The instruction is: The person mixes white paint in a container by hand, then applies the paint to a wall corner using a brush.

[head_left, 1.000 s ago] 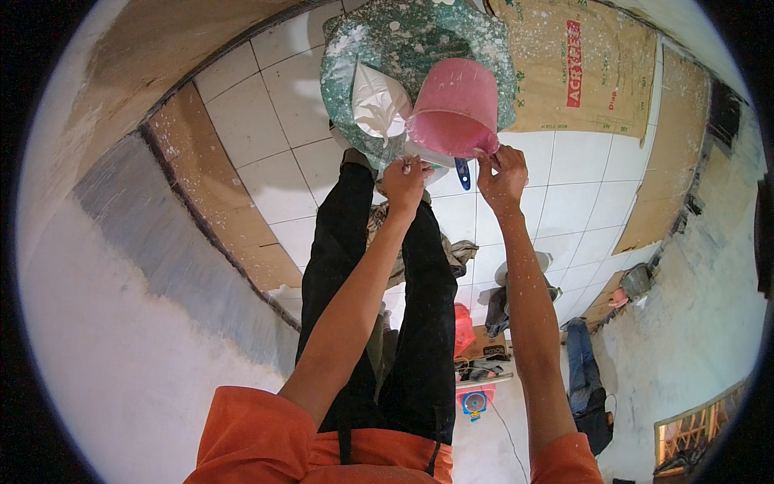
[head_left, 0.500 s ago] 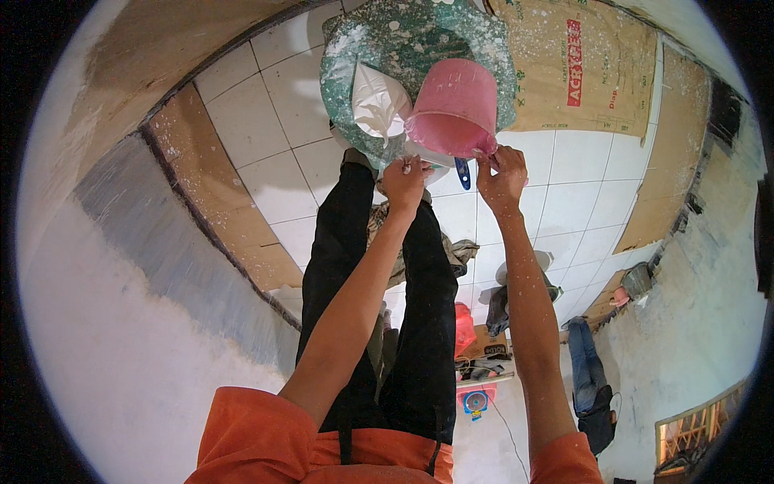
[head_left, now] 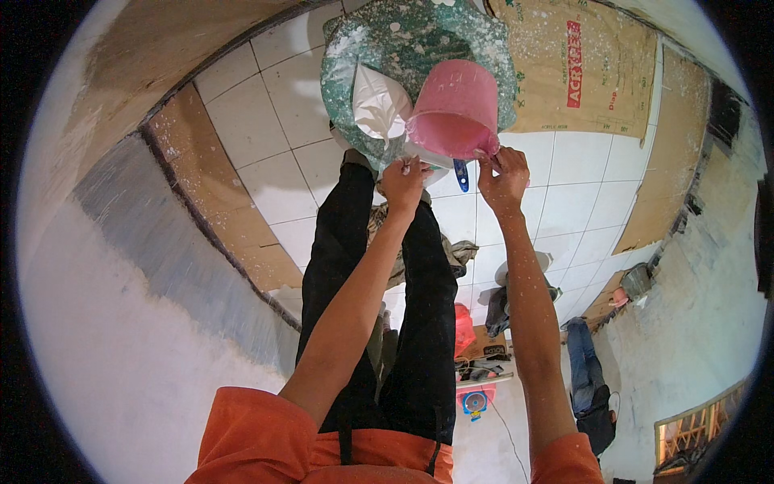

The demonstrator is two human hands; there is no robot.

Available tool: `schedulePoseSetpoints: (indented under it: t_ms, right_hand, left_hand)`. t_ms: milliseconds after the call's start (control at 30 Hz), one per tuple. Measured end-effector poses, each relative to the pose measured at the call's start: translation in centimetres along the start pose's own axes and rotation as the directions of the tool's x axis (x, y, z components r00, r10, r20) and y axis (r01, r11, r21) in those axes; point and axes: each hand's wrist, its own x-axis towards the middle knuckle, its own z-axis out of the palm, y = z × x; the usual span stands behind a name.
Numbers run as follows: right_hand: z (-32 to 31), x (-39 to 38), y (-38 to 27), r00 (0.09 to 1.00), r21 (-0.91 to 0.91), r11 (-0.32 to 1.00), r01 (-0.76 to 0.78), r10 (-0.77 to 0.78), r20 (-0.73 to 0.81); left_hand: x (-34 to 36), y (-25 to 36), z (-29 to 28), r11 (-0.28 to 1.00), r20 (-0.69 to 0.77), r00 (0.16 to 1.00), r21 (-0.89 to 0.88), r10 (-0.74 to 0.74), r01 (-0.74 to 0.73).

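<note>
My right hand (head_left: 503,177) grips the lip of a pink bucket (head_left: 456,93), which is tipped with its mouth toward me over a pale container (head_left: 422,152), partly hidden. My left hand (head_left: 403,182) is closed at that container's near edge, fingers pinched on what looks like its rim. A blue tool handle (head_left: 461,175) sticks out below the bucket, between my hands. Left of the bucket lies a white bag (head_left: 377,101). These things are on a paint-splattered green surface (head_left: 391,28). What, if anything, pours from the bucket is not visible.
Tiled floor (head_left: 266,177) lies around my legs, with brown paper (head_left: 580,64) at upper right and cardboard strips (head_left: 210,169) along the walls. Behind me are crumpled clothes, a red object (head_left: 463,327), a small blue fan (head_left: 474,403), jeans (head_left: 582,359) and a grey pail (head_left: 635,281).
My right hand's fingers have shifted very slightly on the bucket. The bucket, my left hand and everything else look the same.
</note>
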Motion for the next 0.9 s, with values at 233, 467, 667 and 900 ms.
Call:
schedulePoseSetpoints:
  t_ms: [233, 467, 667, 900]
  right_hand:
    - [-2.0, 2.1, -2.5, 0.888, 0.220, 0.862, -0.457, 0.432, 0.155]
    - [-2.8, 7.4, -3.0, 0.920, 0.153, 0.908, -0.390, 0.377, 0.104]
    - [-1.3, 11.6, -2.4, 0.942, 0.083, 0.939, -0.334, 0.328, 0.079]
    - [-1.5, 11.0, -3.5, 0.947, 0.018, 0.952, -0.305, 0.302, 0.107]
  left_hand:
    - [0.4, -0.4, -1.1, 1.000, 0.048, 0.999, -0.029, 0.014, -0.013]
    - [0.2, -0.3, -0.9, 1.000, 0.059, 0.998, -0.030, -0.001, 0.003]
    - [0.3, -0.2, -0.8, 1.000, 0.065, 0.998, 0.005, -0.020, 0.019]
    - [0.4, -0.2, -1.2, 1.000, 0.061, 0.998, -0.021, -0.021, 0.022]
